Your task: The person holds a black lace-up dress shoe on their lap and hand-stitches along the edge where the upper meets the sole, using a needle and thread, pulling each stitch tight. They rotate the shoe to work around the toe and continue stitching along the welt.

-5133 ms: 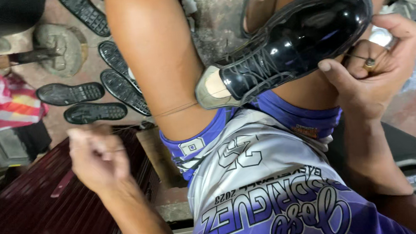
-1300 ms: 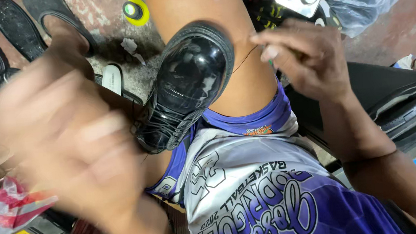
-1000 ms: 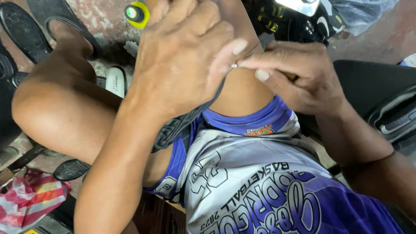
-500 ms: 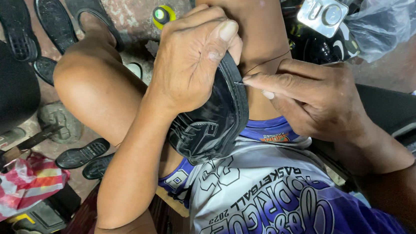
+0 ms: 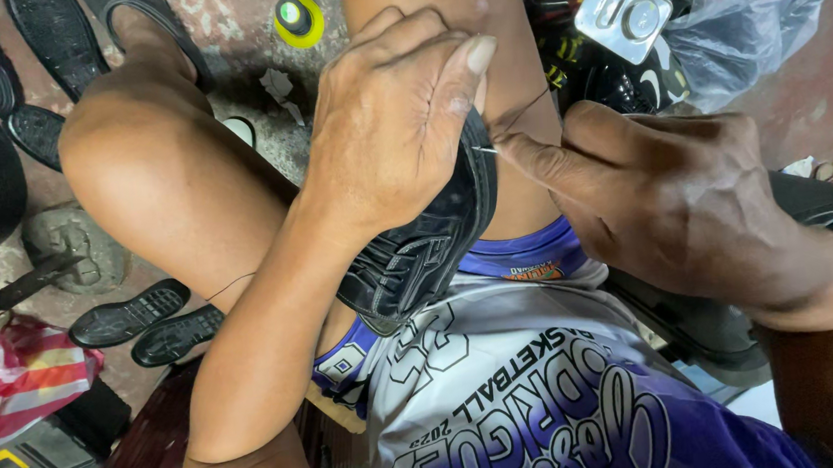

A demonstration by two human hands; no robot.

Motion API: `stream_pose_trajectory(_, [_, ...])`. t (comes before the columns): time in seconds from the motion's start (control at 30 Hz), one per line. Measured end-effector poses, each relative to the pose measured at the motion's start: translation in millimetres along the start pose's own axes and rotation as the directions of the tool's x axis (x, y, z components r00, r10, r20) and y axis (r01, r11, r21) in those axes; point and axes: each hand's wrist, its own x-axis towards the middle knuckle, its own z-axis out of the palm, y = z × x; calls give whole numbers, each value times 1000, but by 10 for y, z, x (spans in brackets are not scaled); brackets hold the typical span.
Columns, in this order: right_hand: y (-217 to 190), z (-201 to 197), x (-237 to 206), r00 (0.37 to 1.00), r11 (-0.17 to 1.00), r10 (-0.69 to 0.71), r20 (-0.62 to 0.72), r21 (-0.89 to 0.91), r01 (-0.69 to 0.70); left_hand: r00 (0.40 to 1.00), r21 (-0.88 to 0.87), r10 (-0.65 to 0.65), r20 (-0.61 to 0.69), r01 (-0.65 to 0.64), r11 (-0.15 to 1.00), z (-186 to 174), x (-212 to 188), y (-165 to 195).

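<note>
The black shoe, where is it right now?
In the head view the black shoe sits mid-frame on the person's lap, between the knees. The left hand grips it on top, and the right hand pinches a needle at its edge.

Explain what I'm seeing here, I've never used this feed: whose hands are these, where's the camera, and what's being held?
The one picture comes from a camera worn on a person's head, looking down at their own lap and knees. There is no machine. Their left hand grips a black leather shoe resting between the knees. Their right hand pinches a thin needle with thread at the shoe's edge. On the floor lie loose black shoe soles, a small yellow container and a clear plastic bag.
</note>
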Motion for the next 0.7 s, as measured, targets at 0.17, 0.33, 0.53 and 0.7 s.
stream_pose_trajectory(0.17, [74, 0, 57, 990, 993, -107, 87, -40, 111, 999, 62, -39, -28, 41, 997, 45, -65, 34])
stream_pose_trajectory(0.33, [177, 73, 258, 972, 972, -230, 36, -46, 232, 998, 63, -41, -51, 44, 997, 65, -101, 4])
stream_pose_trajectory(0.53, [367, 140, 317, 970, 957, -238, 57, 185, 224, 1000, -3, -14, -6, 14, 1000, -27, -171, -67])
stream_pose_trajectory(0.7, [505, 208, 294, 968, 931, -229, 101, 313, 187, 1000, -15, -15, 15, 15, 1000, -23, -168, -82])
